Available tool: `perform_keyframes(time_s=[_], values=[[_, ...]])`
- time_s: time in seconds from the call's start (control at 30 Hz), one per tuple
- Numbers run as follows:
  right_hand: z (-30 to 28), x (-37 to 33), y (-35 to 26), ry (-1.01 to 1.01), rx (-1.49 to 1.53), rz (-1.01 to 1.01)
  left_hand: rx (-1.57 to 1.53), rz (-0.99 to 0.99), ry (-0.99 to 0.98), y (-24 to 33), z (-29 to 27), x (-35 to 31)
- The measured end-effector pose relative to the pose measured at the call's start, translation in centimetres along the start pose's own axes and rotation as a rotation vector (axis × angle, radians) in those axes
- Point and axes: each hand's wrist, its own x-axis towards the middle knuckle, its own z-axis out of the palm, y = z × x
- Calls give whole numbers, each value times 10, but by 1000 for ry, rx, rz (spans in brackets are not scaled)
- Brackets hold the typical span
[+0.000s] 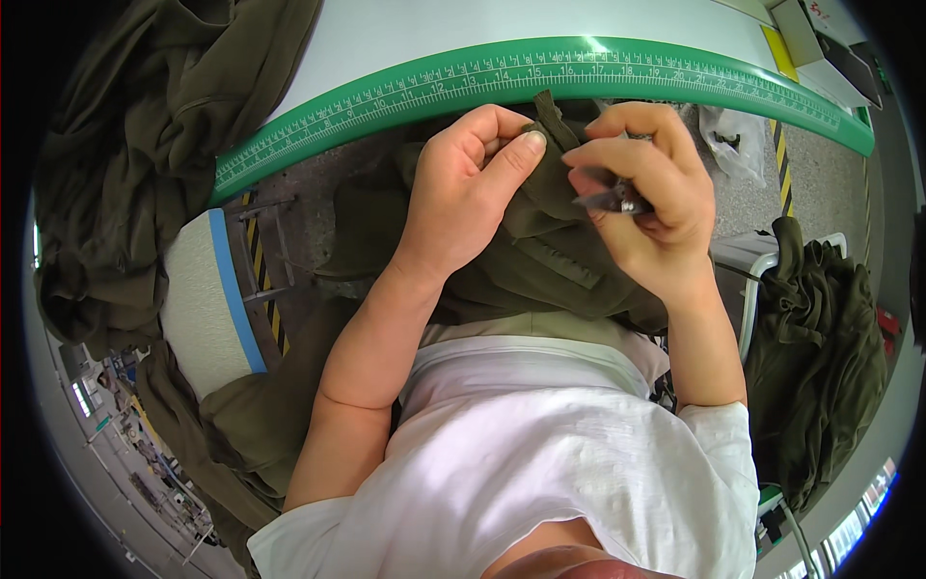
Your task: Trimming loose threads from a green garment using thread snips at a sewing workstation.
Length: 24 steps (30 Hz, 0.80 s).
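A dark olive garment lies over my lap, its upper part raised toward the table edge. Between thumb and fingers, my left hand pinches a narrow edge of that cloth, which sticks up past the fingertips. Close by on the right, my right hand is curled around small dark metal thread snips. Their blades point left, beside the raised cloth. The snips are partly hidden by my fingers and slightly blurred, so I cannot tell whether the blades touch the fabric.
Ahead runs a white tabletop with a green ruler-marked edge. Olive garments hang over its left end; more olive cloth is heaped at right. A pale blue-edged surface stands left, a clear plastic bag beyond my right hand.
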Motion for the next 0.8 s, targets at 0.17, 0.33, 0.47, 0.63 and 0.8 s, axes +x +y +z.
perform_keyframes(time_s=[0.17,0.33,0.47,0.63,0.8], values=[[15,2,9,71,8,16,-42,-2,-14,-1,-2,-2],[17,0,14,56,151,146,-175,-61,3,0,-2,-3],[18,-1,15,16,292,371,-200,-82,4,2,0,-5],[20,0,15,43,442,492,-92,-53,-13,3,-3,-6],[25,2,25,143,152,129,-24,-51,-10,-1,-6,-5]])
